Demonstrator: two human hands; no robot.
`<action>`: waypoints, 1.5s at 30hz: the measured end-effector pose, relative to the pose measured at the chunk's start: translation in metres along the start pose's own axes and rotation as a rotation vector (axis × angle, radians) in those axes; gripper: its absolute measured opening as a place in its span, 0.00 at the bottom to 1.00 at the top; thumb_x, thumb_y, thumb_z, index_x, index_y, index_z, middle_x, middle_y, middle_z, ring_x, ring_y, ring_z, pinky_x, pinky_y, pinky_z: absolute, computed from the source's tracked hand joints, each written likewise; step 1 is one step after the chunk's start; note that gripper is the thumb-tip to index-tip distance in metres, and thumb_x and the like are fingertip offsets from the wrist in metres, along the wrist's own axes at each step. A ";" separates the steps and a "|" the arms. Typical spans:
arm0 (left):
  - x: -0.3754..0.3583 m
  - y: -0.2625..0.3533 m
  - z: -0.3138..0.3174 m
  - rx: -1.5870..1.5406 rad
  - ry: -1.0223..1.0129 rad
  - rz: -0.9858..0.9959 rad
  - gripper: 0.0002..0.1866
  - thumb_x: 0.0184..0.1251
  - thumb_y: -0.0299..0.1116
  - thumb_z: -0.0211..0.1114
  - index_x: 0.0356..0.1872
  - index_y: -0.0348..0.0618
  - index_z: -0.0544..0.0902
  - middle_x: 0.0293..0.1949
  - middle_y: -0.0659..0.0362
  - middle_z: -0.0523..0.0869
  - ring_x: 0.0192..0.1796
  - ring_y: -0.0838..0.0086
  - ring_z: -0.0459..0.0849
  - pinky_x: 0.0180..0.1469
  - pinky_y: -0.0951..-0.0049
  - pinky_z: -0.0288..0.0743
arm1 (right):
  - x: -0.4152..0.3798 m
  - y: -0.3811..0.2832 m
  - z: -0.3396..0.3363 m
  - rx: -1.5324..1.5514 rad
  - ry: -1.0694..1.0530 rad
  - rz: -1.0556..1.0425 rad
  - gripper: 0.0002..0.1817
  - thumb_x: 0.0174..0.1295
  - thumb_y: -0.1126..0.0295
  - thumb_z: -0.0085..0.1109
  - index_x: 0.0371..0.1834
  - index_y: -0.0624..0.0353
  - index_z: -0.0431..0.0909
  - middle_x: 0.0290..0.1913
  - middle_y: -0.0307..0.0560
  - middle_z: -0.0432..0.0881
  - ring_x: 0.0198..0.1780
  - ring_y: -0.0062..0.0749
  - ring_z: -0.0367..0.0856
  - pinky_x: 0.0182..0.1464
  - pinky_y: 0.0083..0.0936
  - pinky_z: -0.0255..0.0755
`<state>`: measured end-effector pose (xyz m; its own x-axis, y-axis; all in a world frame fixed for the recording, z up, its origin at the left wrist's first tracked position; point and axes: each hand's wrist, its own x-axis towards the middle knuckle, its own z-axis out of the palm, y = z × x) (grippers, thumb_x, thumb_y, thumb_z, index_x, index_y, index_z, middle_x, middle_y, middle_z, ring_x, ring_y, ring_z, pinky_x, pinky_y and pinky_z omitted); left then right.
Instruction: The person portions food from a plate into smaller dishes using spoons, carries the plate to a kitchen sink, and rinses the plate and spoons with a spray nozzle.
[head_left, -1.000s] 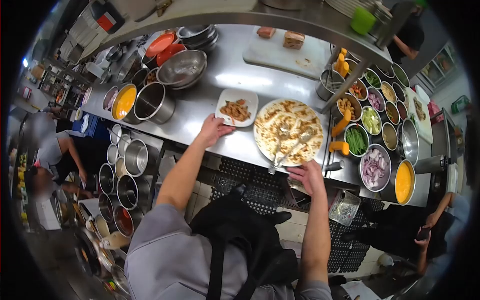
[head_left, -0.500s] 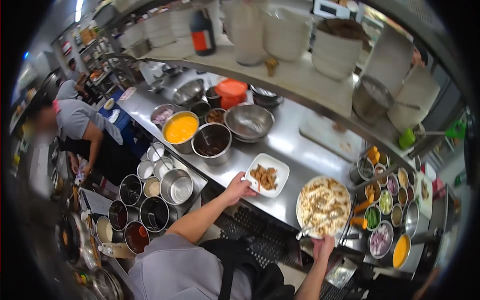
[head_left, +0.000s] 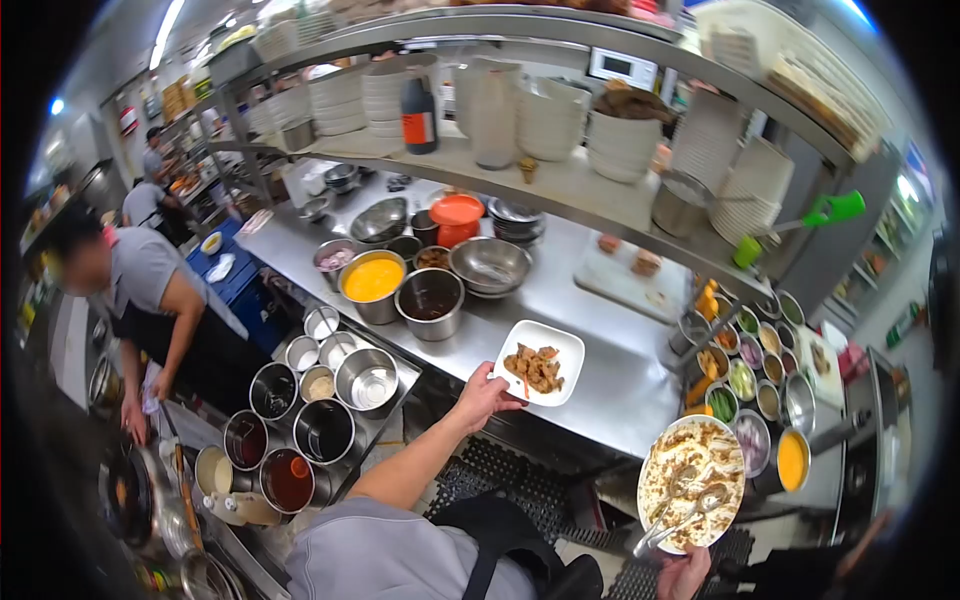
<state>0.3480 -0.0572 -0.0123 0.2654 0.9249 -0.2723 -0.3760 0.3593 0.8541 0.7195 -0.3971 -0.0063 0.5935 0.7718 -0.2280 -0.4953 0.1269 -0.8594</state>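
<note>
My left hand grips the left edge of a square white dish that holds brown cooked pieces. The dish is over the front edge of the steel counter. At the lower right, my right hand has hold of the bottom rim of a round white plate, smeared with creamy and brown food. Two metal utensils lie on that plate, their handles toward its lower left rim.
Pots of sauce, steel bowls and an orange container stand on the counter. A shelf runs above. Small ingredient tubs are at right. A co-worker leans at left, near more pots.
The round plate has moved right and down, off the counter's edge, with my right hand. My left hand and the square dish have shifted slightly right. The view has tilted up.
</note>
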 end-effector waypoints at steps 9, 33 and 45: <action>-0.025 -0.055 0.079 0.068 -0.220 -0.065 0.18 0.66 0.21 0.51 0.57 0.41 0.67 0.49 0.48 0.83 0.42 0.58 0.89 0.39 0.64 0.88 | -0.102 -0.031 -0.058 0.122 0.395 -0.203 0.19 0.67 0.75 0.47 0.59 0.71 0.70 0.55 0.59 0.81 0.51 0.47 0.85 0.46 0.45 0.86; -0.004 -0.268 0.530 0.195 -0.840 -0.224 0.19 0.68 0.20 0.53 0.58 0.39 0.65 0.49 0.48 0.84 0.44 0.63 0.89 0.42 0.69 0.89 | -0.044 -0.087 -0.343 0.222 0.887 -0.403 0.12 0.65 0.75 0.46 0.49 0.67 0.74 0.46 0.55 0.85 0.42 0.45 0.88 0.41 0.41 0.87; -0.040 -0.354 0.731 0.219 -0.807 -0.444 0.20 0.68 0.23 0.50 0.60 0.36 0.66 0.47 0.42 0.85 0.38 0.55 0.90 0.37 0.70 0.89 | 0.098 -0.225 -0.557 0.178 0.727 -0.350 0.17 0.68 0.73 0.46 0.57 0.67 0.70 0.50 0.55 0.84 0.43 0.42 0.88 0.40 0.37 0.87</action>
<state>1.1190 -0.3119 0.0200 0.9088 0.3148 -0.2737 0.0599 0.5508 0.8325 1.2423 -0.6974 -0.0899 0.9641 0.0819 -0.2526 -0.2629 0.4293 -0.8641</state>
